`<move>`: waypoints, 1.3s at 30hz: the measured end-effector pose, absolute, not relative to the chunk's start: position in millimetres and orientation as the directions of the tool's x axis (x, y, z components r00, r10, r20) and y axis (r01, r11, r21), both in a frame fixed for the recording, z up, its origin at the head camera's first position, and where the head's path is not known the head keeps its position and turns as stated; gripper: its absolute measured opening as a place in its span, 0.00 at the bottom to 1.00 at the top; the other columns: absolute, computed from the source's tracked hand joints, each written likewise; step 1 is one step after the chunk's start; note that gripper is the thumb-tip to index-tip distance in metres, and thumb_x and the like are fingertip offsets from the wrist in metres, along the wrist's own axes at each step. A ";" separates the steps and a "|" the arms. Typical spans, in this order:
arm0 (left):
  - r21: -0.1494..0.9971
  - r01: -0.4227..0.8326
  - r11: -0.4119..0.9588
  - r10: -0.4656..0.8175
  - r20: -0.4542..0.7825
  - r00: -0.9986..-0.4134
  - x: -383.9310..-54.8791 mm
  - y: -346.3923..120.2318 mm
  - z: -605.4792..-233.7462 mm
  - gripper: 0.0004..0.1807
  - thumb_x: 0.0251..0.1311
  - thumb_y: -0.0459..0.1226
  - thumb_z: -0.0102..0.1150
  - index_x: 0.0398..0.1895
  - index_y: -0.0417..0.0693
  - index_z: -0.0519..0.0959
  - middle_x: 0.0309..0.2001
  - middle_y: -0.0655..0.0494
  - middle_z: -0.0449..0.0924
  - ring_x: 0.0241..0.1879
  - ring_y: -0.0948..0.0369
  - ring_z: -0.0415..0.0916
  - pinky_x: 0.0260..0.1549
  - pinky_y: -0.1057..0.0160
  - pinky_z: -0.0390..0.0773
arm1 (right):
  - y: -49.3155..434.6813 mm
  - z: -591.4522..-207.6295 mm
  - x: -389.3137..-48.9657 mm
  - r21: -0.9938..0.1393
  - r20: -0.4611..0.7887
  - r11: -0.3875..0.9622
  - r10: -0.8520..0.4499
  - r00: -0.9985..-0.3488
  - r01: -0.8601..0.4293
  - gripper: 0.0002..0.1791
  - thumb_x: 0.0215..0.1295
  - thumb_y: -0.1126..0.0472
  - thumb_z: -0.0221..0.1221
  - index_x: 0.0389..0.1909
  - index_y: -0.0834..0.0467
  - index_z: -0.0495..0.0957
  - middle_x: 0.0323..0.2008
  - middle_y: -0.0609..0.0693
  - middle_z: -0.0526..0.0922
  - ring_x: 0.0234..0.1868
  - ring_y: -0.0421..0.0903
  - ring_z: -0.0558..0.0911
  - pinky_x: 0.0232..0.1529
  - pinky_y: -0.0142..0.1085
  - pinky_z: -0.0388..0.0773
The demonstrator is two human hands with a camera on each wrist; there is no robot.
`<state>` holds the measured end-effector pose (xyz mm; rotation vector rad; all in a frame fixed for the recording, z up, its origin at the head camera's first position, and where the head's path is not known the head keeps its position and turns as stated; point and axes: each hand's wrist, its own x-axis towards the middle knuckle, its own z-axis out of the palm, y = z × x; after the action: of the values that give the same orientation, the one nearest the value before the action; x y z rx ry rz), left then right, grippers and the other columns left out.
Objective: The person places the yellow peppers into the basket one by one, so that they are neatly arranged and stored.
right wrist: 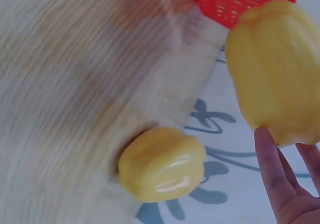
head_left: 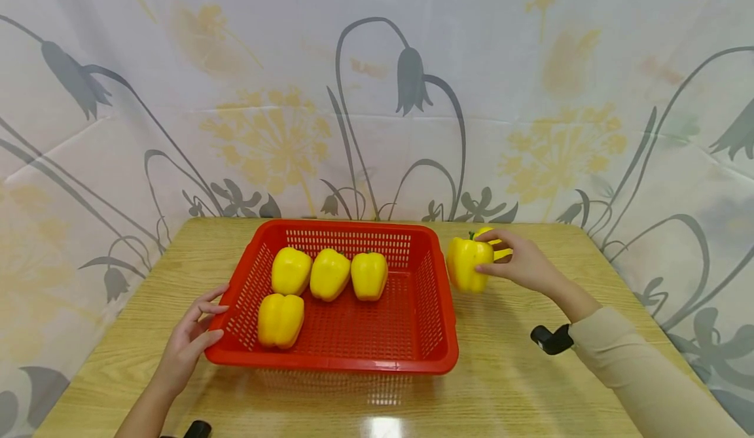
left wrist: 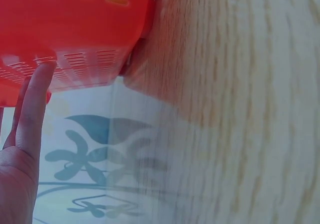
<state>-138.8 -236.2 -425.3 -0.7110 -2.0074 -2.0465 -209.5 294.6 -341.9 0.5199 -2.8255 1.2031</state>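
In the head view my right hand [head_left: 520, 261] pinches a yellow bell pepper [head_left: 469, 264] by its upper part, just right of the red basket [head_left: 438, 365]. The right wrist view shows this bell pepper [right wrist: 277, 73] raised off the table, fingertips against one end. Another yellow bell pepper [right wrist: 162, 165] lies on the table; in the head view it is mostly hidden behind the hand. My left hand [head_left: 187, 343] touches the basket's left rim with extended fingers, and in the left wrist view a finger [left wrist: 35, 108] lies against the red wall. Several yellow bell peppers [head_left: 369, 275] sit in the basket, mostly toward its left.
The basket stands on a wood-grain table [head_left: 518, 385]. A cloth [head_left: 377, 130] with grey and yellow flower prints hangs behind the table and along its sides.
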 end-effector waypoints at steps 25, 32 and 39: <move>0.884 0.462 -0.073 0.178 0.467 -0.866 -139.2 -235.2 -425.5 0.17 0.54 0.15 0.38 0.45 0.31 0.70 0.62 0.54 0.63 0.52 0.62 0.69 0.41 0.70 0.76 | 256.2 -298.3 -198.5 -0.682 0.174 0.623 -0.372 -0.912 -0.383 0.27 0.48 0.56 0.70 0.49 0.60 0.74 0.48 0.54 0.76 0.45 0.53 0.76 0.39 0.39 0.79; 0.881 0.468 -0.067 0.175 0.472 -0.864 -139.6 -234.6 -424.6 0.17 0.54 0.15 0.38 0.44 0.31 0.70 0.62 0.54 0.63 0.52 0.62 0.68 0.42 0.70 0.75 | 231.0 -291.8 -203.0 -0.682 0.164 0.607 -0.418 -0.893 -0.409 0.26 0.47 0.55 0.71 0.47 0.59 0.74 0.47 0.52 0.75 0.45 0.52 0.76 0.38 0.37 0.79; 0.889 0.454 -0.060 0.176 0.457 -0.872 -138.2 -234.2 -424.9 0.16 0.55 0.15 0.38 0.44 0.31 0.70 0.62 0.54 0.63 0.52 0.62 0.69 0.41 0.69 0.76 | 204.6 -291.7 -207.0 -0.677 0.157 0.587 -0.474 -0.867 -0.444 0.27 0.46 0.55 0.72 0.46 0.60 0.74 0.47 0.53 0.76 0.43 0.52 0.77 0.37 0.37 0.79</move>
<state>-138.2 -234.2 -424.9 -0.6866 -2.0037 -2.0390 -207.0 204.6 -291.7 0.8195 -2.8338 1.1911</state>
